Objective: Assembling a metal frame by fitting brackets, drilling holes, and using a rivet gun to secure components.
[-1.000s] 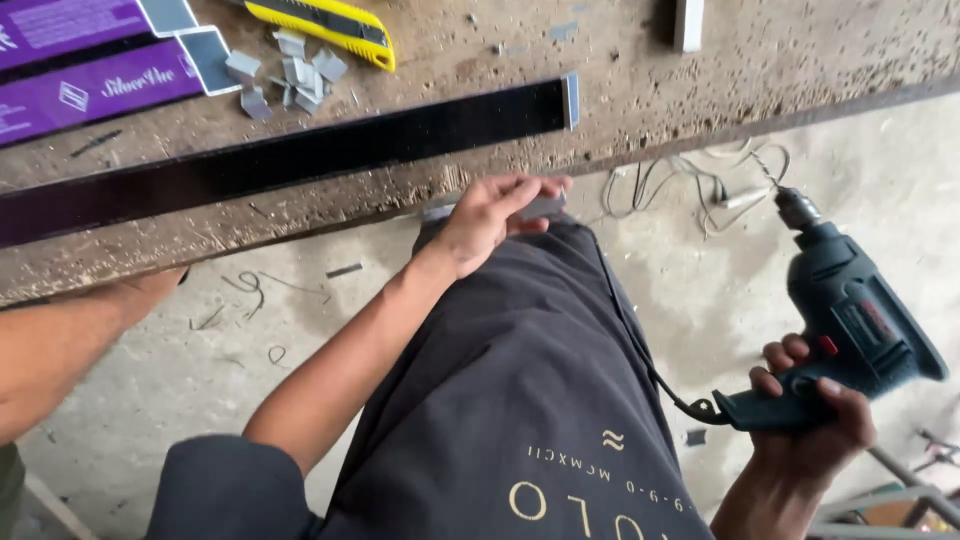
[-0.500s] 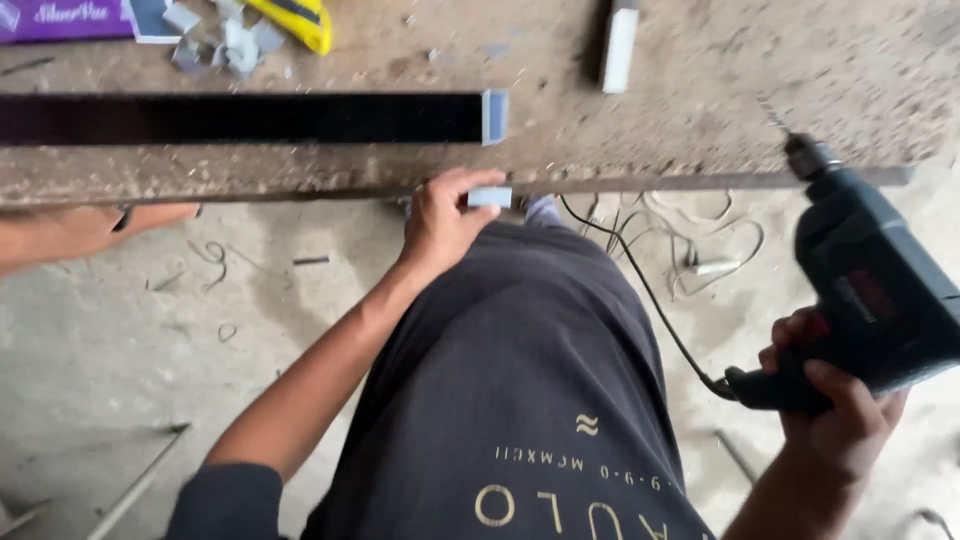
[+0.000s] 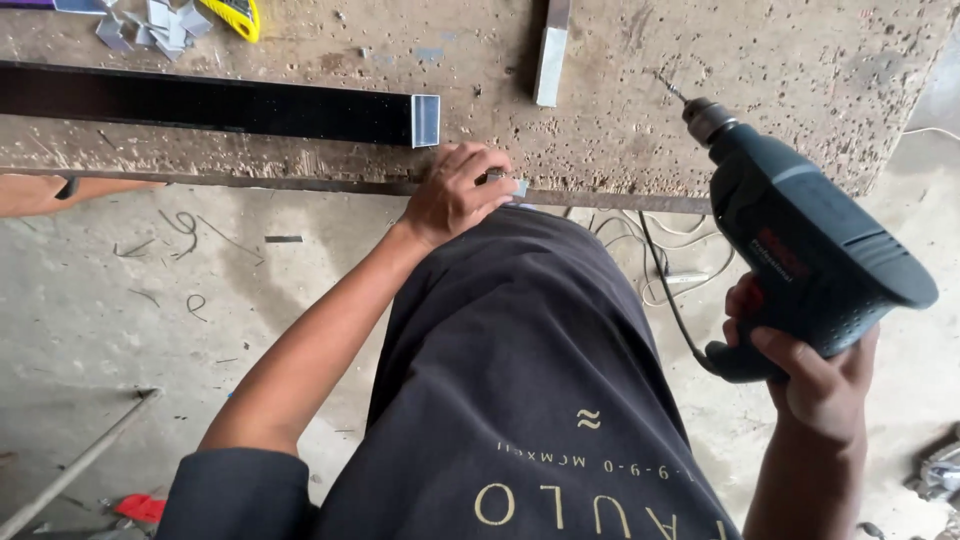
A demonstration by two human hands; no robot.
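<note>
At the bench (image 3: 700,60) edge, we've brought our left hand (image 3: 455,195) onto a small metal piece (image 3: 517,186), fingers pinching it; our right hand (image 3: 815,375), clamped on the drill (image 3: 800,250), has risen toward the bench.

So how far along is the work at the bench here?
Early. Done: black bar laid on the bench. In hand: right hand holds the drill raised off the wood; left hand pinches a small metal piece at the bench edge. Left: any drilling; the bit touches nothing.

My left hand (image 3: 455,190) pinches small metal piece (image 3: 517,187) at workbench (image 3: 620,130) edge; my right hand (image 3: 815,375) grips blue drill (image 3: 805,250), bit up; black bar (image 3: 210,105) on bench.
</note>
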